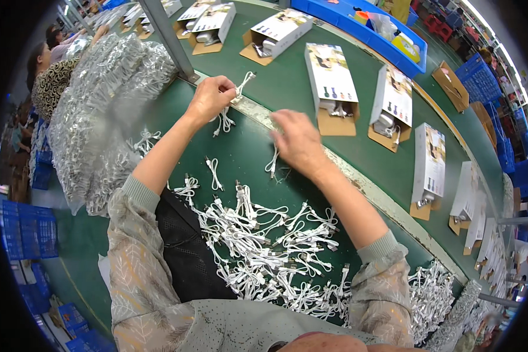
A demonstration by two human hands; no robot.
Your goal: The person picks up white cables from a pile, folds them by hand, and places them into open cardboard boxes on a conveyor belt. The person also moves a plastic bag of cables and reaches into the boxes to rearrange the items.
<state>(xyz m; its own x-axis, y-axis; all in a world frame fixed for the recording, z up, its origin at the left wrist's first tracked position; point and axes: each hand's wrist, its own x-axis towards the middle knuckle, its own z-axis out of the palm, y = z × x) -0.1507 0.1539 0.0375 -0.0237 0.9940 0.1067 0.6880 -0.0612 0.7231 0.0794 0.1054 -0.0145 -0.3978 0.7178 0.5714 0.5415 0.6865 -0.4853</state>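
Beside the metal post, my left hand (212, 98) is closed in a pinch on a small bundled white charging cable (246, 84), above the worn pale rail (255, 113). More white cables (223, 123) lie just under that hand. My right hand (299, 139) is over the rail to the right, somewhat blurred. Its fingers are stretched out and apart, with no object visible in them. A single looped cable (272, 163) lies just below its fingertips. Nearer me, a large loose pile of white cables (258, 240) spreads over the green table (176, 132).
Open white boxes (332, 76) with brown flaps stand in a row on the green conveyor (287, 76) beyond the rail. A heap of clear-bagged cables (111, 111) rises at left, near a metal post (167, 38). Blue bins (358, 29) hold items at the back. Other people sit at far left.
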